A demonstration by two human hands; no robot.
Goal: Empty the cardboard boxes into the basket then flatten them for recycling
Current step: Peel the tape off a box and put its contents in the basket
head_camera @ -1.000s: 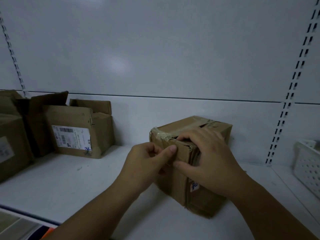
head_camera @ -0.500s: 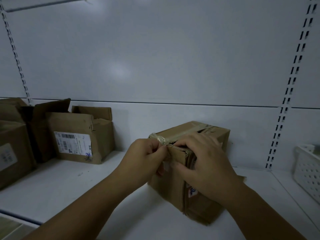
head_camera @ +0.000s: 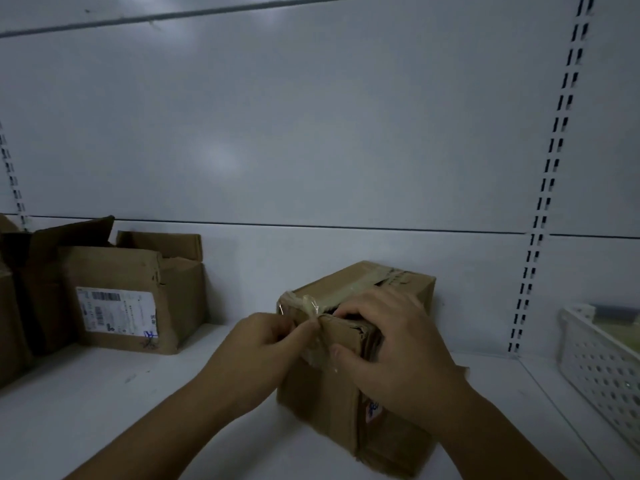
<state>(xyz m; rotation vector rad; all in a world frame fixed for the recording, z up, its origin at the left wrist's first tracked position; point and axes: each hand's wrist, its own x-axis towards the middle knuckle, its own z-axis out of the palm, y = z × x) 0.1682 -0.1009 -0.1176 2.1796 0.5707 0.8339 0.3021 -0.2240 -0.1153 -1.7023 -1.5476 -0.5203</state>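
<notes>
Cardboard box (head_camera: 325, 407), brown and blocky, sits on the white shelf (head_camera: 104, 410) close in front, with one corner turned this way. Its card looks soft and a bit crumpled at the edges. Shiny clear tape (head_camera: 310, 306) runs along the top seam and is wrinkled and puffed up at the near corner.

Both hands are on that corner. The left hand (head_camera: 256, 351) is closed, with its fingertips pinched together on the loose end of the tape. The right hand (head_camera: 391, 351) is clamped over the top edge of the box, fingers curled on top and thumb pressed on the side. A small white sticker (head_camera: 372, 408) peeks out under the right wrist.

Farther back on the left stands an open box (head_camera: 138, 306) with its flaps sticking up and a white paper label (head_camera: 116, 313) on its front. Beside it, at the left edge, are more brown boxes (head_camera: 14, 323).

At the far right is the white plastic basket (head_camera: 599, 372), with rows of little holes in its wall.

Behind everything is a smooth grey wall panel (head_camera: 311, 133) with slotted rails (head_camera: 554, 168) going up.
</notes>
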